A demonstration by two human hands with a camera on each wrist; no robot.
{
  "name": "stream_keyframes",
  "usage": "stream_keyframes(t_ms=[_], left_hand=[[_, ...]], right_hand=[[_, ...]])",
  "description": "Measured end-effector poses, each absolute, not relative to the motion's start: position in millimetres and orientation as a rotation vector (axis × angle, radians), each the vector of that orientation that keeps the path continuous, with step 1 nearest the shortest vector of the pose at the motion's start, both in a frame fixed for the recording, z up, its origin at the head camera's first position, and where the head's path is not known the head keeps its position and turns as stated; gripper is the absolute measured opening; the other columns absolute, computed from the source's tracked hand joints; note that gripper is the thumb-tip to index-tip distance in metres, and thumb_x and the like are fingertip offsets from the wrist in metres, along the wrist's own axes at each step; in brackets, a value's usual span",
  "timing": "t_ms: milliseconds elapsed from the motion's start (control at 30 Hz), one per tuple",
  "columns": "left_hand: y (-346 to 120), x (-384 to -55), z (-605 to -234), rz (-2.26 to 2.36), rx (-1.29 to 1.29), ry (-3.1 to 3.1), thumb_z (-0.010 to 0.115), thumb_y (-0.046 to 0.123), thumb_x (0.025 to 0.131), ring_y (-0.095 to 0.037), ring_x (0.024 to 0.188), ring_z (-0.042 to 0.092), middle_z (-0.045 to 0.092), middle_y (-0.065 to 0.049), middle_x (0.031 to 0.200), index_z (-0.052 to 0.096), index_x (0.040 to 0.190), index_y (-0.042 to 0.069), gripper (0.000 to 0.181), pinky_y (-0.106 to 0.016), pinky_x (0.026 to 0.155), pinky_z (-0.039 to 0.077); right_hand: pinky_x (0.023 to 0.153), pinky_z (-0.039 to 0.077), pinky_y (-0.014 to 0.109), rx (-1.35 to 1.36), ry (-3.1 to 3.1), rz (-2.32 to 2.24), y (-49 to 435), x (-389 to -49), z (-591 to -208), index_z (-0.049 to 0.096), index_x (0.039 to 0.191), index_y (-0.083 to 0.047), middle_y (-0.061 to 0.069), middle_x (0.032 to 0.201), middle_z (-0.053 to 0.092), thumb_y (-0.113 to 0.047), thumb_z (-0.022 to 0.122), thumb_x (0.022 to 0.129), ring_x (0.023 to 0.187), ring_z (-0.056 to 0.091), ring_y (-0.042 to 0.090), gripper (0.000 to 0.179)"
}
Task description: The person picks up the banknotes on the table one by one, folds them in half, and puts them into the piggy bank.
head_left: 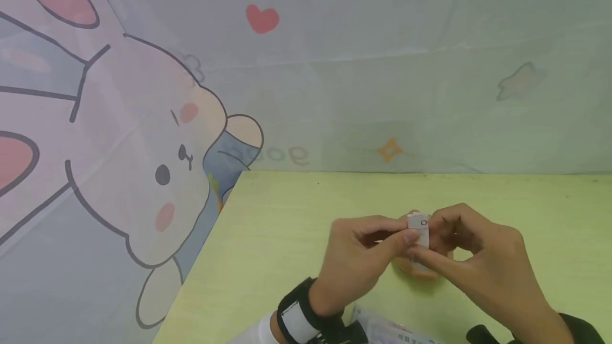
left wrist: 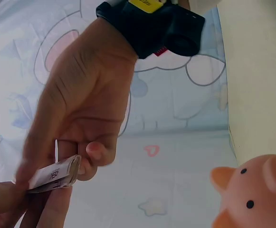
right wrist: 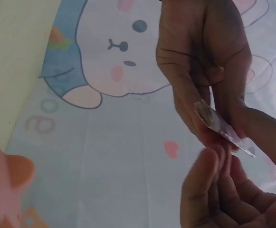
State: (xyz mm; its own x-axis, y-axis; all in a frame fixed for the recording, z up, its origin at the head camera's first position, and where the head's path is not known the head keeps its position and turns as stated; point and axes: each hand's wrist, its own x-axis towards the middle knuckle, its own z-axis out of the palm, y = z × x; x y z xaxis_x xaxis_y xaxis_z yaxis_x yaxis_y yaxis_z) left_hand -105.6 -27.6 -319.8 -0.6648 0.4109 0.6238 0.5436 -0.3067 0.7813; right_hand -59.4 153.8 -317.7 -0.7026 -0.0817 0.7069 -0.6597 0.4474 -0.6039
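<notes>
- The paper (head_left: 418, 230) is a small, folded strip, pale, with dark print; a round mark like an "O" or a zero shows near its top end, and its layers show at one end in my wrist views.
- It sits between my two hands, at the fingertips and off both palms, held up in the air above the table.
- My left hand (head_left: 358, 259) pinches it from the left, thumb across the face towards me and forefinger along the upper left edge.
- My right hand (head_left: 492, 264) pinches it too, thumb at the lower part and bent fingers at the right side; those fingers are partly hidden behind the paper, so their exact hold is hard to make out.
- The thumbs come close together over the paper, the left one a little higher.
- The pig (left wrist: 256, 199), orange-pink with dark eyes, stands on the table beyond and below the paper, mostly covered by my hands from above; the wrist views show it apart from the paper.
- A clear packet (head_left: 389, 328) with print lies at the near edge of view, by my left strap (head_left: 298, 315).
- The table (head_left: 268, 232) is yellow-green.
- Behind it hangs a cloth (head_left: 334, 89) with a rabbit, hearts and stars.
</notes>
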Motion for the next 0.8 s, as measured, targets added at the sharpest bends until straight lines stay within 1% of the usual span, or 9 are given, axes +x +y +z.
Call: stream_keyframes(t_ms=[133, 233, 300, 367, 500, 567, 667, 733, 800], left_hand=[[-28.6, -108.0, -318.3, -2.124, -1.179, -1.756, 0.068, 0.003, 0.09, -0.013, 0.087, 0.069, 0.07, -0.026, 0.094, 0.071, 0.097, -0.013, 0.018, -0.039, 0.069, 0.061], [-29.8, -109.6, -317.8, -2.156, -1.171, -1.761, 0.068, 0.002, 0.09, -0.014, 0.091, 0.068, 0.069, -0.026, 0.097, 0.07, 0.099, -0.013, 0.019, -0.04, 0.072, 0.06], [-30.7, -110.5, -318.2, -2.164, -1.184, -1.796, 0.068, 0.002, 0.09, -0.014, 0.093, 0.068, 0.069, -0.024, 0.099, 0.07, 0.103, -0.012, 0.02, -0.039, 0.073, 0.06], [-30.9, -111.9, -319.0, -2.152, -1.202, -1.837, 0.068, 0.002, 0.09, -0.014, 0.096, 0.068, 0.069, -0.023, 0.103, 0.069, 0.107, -0.011, 0.021, -0.037, 0.075, 0.06], [-29.4, -117.9, -321.8, -2.101, -1.188, -1.955, 0.067, 0.005, 0.092, -0.01, 0.097, 0.067, 0.069, -0.018, 0.107, 0.068, 0.115, -0.003, 0.025, -0.033, 0.077, 0.06], [-27.8, -123.6, -325.1, -2.04, -1.164, -2.043, 0.067, 0.009, 0.093, -0.007, 0.096, 0.066, 0.069, -0.014, 0.107, 0.068, 0.118, 0.003, 0.026, -0.03, 0.078, 0.059], [-24.3, -135.4, -335.6, -1.905, -1.126, -2.181, 0.068, 0.014, 0.092, -0.005, 0.098, 0.065, 0.068, -0.009, 0.109, 0.065, 0.122, 0.01, 0.03, -0.025, 0.079, 0.058], [-21.7, -144.5, -346.7, -1.805, -1.106, -2.28, 0.071, 0.018, 0.091, -0.005, 0.104, 0.061, 0.064, -0.003, 0.117, 0.061, 0.127, 0.015, 0.038, -0.023, 0.081, 0.056], [-18.7, -152.6, -359.8, -1.724, -1.08, -2.383, 0.074, 0.023, 0.088, -0.006, 0.111, 0.056, 0.058, 0.001, 0.126, 0.056, 0.134, 0.02, 0.05, -0.021, 0.085, 0.054]], right_hand=[[0.065, 0.054, 0.015, 0.621, -2.258, 1.208, 156.6, -56.3, -311.0, 0.069, 0.099, -0.021, -0.013, 0.086, 0.071, 0.001, 0.083, 0.072, 0.069, 0.069, 0.004, 0.037], [0.066, 0.055, 0.015, 0.643, -2.274, 1.214, 156.2, -56.4, -310.3, 0.072, 0.097, -0.021, -0.012, 0.091, 0.073, 0.002, 0.08, 0.076, 0.077, 0.07, 0.004, 0.032], [0.066, 0.055, 0.014, 0.663, -2.239, 1.214, 155.1, -58.2, -312.3, 0.072, 0.096, -0.019, -0.009, 0.088, 0.073, 0.006, 0.079, 0.076, 0.078, 0.07, 0.003, 0.032], [0.065, 0.053, 0.012, 0.642, -2.221, 1.194, 154.9, -60.0, -314.9, 0.071, 0.095, -0.019, -0.009, 0.086, 0.073, 0.007, 0.079, 0.075, 0.077, 0.069, 0.001, 0.033], [0.063, 0.051, 0.009, 0.592, -2.169, 1.103, 159.3, -67.4, -318.0, 0.069, 0.09, -0.019, -0.009, 0.079, 0.071, 0.009, 0.082, 0.07, 0.07, 0.067, -0.004, 0.037], [0.062, 0.051, 0.008, 0.546, -2.144, 1.104, 163.2, -70.8, -317.4, 0.069, 0.09, -0.017, -0.008, 0.076, 0.07, 0.011, 0.081, 0.068, 0.068, 0.066, -0.005, 0.037], [0.065, 0.049, 0.006, 0.478, -2.132, 1.044, 170.1, -75.6, -315.2, 0.068, 0.099, -0.01, -0.012, 0.074, 0.067, 0.011, 0.08, 0.068, 0.067, 0.062, -0.008, 0.039], [0.066, 0.048, 0.004, 0.44, -2.136, 1.042, 174.1, -79.1, -315.9, 0.066, 0.11, -0.004, -0.014, 0.075, 0.066, 0.011, 0.079, 0.069, 0.067, 0.06, -0.009, 0.045], [0.066, 0.046, 0.003, 0.396, -2.164, 1.015, 177.7, -84.6, -318.7, 0.063, 0.116, -0.002, -0.015, 0.074, 0.065, 0.009, 0.077, 0.071, 0.065, 0.057, -0.009, 0.049]])
